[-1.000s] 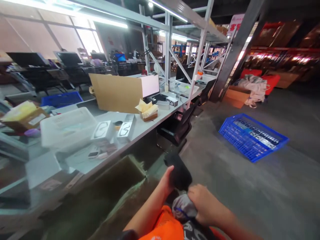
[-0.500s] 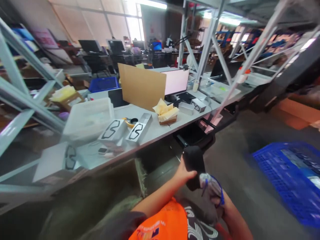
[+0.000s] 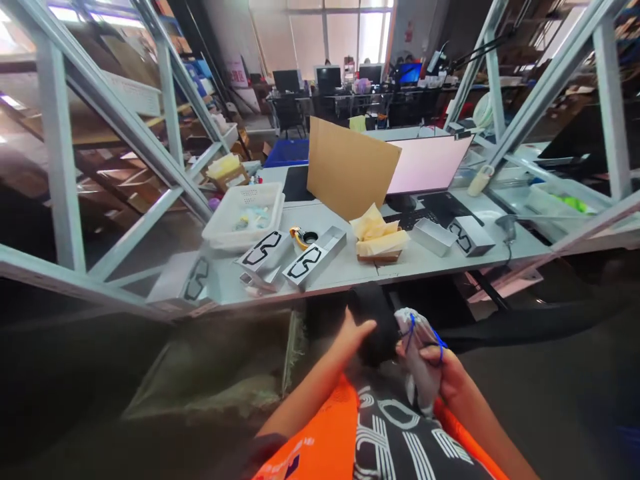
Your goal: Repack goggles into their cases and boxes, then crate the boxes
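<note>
Drawstring pouch [image 3: 419, 367] in pale grey is pinched in the right hand [image 3: 449, 371]; the left hand [image 3: 353, 333] grips a black case [image 3: 379, 327] beside it, before the desk [image 3: 345, 270]. Good handling likely means steadying the case and keeping the blue cord [image 3: 440, 340] untangled.

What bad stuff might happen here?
The black, rounded object, held mid-air by the left hand, might slip. The blue cord on the grey cloth pouch could snag, looping loosely by the right hand. A long grey box with a black outline might fall if bumped, being near the front edge of the white desk.
</note>
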A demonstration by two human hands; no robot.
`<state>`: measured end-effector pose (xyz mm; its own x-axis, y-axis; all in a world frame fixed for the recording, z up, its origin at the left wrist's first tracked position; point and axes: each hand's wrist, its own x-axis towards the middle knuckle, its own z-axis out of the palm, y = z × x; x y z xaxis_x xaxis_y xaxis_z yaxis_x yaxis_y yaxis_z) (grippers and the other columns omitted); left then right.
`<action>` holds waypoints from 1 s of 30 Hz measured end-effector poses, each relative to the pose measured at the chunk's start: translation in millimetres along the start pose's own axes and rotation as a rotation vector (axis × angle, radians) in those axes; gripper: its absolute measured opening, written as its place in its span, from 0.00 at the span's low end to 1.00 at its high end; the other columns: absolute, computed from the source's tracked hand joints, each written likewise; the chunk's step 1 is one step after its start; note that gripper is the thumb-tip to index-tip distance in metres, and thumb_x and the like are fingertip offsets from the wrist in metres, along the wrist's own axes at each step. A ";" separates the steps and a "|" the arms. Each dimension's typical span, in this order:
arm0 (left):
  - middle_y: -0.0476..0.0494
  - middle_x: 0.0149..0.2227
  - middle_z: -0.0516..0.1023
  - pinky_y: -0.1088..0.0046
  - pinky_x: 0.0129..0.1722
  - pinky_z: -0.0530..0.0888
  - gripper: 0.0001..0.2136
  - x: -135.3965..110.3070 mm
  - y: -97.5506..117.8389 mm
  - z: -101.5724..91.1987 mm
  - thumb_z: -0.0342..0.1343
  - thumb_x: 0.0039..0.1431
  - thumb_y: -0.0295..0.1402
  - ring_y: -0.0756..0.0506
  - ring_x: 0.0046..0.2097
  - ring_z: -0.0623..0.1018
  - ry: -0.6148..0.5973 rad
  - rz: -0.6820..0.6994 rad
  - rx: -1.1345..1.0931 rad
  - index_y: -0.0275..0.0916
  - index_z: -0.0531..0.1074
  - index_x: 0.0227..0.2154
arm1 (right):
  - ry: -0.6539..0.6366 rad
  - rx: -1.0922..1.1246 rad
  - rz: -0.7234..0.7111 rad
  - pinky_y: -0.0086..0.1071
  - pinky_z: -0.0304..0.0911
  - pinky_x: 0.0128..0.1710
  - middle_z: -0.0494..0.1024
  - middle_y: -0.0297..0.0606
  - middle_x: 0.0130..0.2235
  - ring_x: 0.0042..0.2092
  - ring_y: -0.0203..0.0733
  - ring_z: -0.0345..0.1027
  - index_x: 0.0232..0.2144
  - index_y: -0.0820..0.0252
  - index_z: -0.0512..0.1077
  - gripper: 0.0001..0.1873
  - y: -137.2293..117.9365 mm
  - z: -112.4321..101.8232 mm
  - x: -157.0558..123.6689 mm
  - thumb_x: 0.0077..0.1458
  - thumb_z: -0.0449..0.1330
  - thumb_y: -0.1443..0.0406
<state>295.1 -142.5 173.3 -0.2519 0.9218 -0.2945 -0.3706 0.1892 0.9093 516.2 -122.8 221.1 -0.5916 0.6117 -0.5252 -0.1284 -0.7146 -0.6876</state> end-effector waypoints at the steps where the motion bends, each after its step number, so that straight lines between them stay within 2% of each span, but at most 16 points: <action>1: 0.30 0.62 0.69 0.57 0.65 0.63 0.39 8.7 4.6 5.1 0.72 0.43 0.36 0.33 0.63 0.69 0.038 0.006 0.018 0.37 0.62 0.59 | -0.039 -0.016 -0.008 0.41 0.69 0.45 0.81 0.41 0.37 0.40 0.48 0.76 0.37 0.58 0.76 0.22 -13.7 -1.0 7.0 0.34 0.62 0.61; 4: 0.31 0.61 0.70 0.57 0.66 0.62 0.42 32.2 17.2 22.4 0.73 0.40 0.31 0.32 0.63 0.69 0.168 0.004 0.119 0.38 0.61 0.59 | -0.105 -0.076 -0.020 0.41 0.68 0.45 0.79 0.39 0.39 0.40 0.47 0.74 0.42 0.56 0.73 0.27 -46.7 -7.1 25.8 0.33 0.62 0.64; 7: 0.28 0.61 0.70 0.56 0.64 0.64 0.43 48.2 23.4 38.1 0.73 0.41 0.31 0.31 0.62 0.70 0.245 -0.091 0.155 0.35 0.60 0.60 | -0.099 -0.088 0.037 0.41 0.66 0.42 0.77 0.41 0.37 0.37 0.45 0.70 0.39 0.58 0.71 0.23 -67.9 -20.1 43.4 0.37 0.59 0.58; 9: 0.26 0.61 0.70 0.56 0.62 0.66 0.42 54.1 22.8 45.5 0.73 0.43 0.33 0.32 0.61 0.72 0.264 -0.142 0.136 0.34 0.60 0.61 | -0.091 -0.050 0.075 0.40 0.64 0.39 0.74 0.41 0.33 0.33 0.43 0.66 0.34 0.58 0.68 0.18 -76.4 -29.7 53.8 0.40 0.55 0.54; 12: 0.28 0.60 0.71 0.57 0.62 0.67 0.44 59.0 18.4 51.4 0.73 0.42 0.34 0.32 0.60 0.72 0.277 -0.115 0.151 0.35 0.59 0.62 | -0.147 0.075 0.121 0.36 0.61 0.34 0.71 0.38 0.29 0.28 0.39 0.59 0.29 0.58 0.68 0.15 -84.1 -40.1 67.3 0.39 0.55 0.56; 16: 0.30 0.60 0.71 0.55 0.64 0.64 0.47 65.2 18.7 53.0 0.73 0.39 0.32 0.32 0.61 0.72 0.240 -0.061 0.302 0.36 0.58 0.63 | -0.197 0.239 0.146 0.34 0.61 0.32 0.74 0.39 0.29 0.27 0.38 0.60 0.30 0.61 0.73 0.14 -93.9 -46.7 87.3 0.38 0.57 0.60; 19: 0.30 0.61 0.70 0.51 0.64 0.65 0.49 70.3 29.9 53.3 0.70 0.41 0.33 0.32 0.62 0.71 0.099 0.022 0.501 0.35 0.53 0.66 | -0.174 0.302 0.155 0.34 0.63 0.33 0.77 0.42 0.30 0.28 0.39 0.63 0.31 0.63 0.75 0.13 -108.7 -49.9 104.0 0.39 0.60 0.63; 24: 0.35 0.64 0.66 0.52 0.66 0.63 0.47 81.7 63.0 48.3 0.67 0.39 0.30 0.29 0.66 0.65 -0.308 0.348 0.713 0.41 0.57 0.67 | -0.126 0.394 0.064 0.33 0.61 0.29 0.76 0.40 0.29 0.27 0.38 0.61 0.29 0.62 0.75 0.12 -148.9 -48.9 122.2 0.38 0.60 0.63; 27: 0.35 0.65 0.66 0.52 0.66 0.63 0.50 96.1 85.9 32.2 0.67 0.40 0.30 0.29 0.65 0.66 -0.442 0.391 0.829 0.43 0.54 0.69 | -0.104 0.382 0.058 0.33 0.60 0.28 0.75 0.40 0.30 0.27 0.38 0.60 0.29 0.61 0.75 0.13 -170.2 -40.5 130.7 0.37 0.60 0.62; 30: 0.35 0.63 0.66 0.52 0.63 0.65 0.53 115.7 109.2 6.6 0.67 0.39 0.31 0.30 0.62 0.69 -0.583 0.372 0.989 0.45 0.50 0.71 | -0.074 0.327 0.080 0.34 0.59 0.28 0.74 0.40 0.30 0.27 0.38 0.60 0.30 0.60 0.74 0.13 -184.9 -24.9 145.2 0.39 0.59 0.61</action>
<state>231.4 -13.0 240.4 0.3382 0.9408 -0.0218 0.5483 -0.1782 0.8171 473.8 106.5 259.5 -0.6649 0.5313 -0.5251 -0.3206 -0.8379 -0.4418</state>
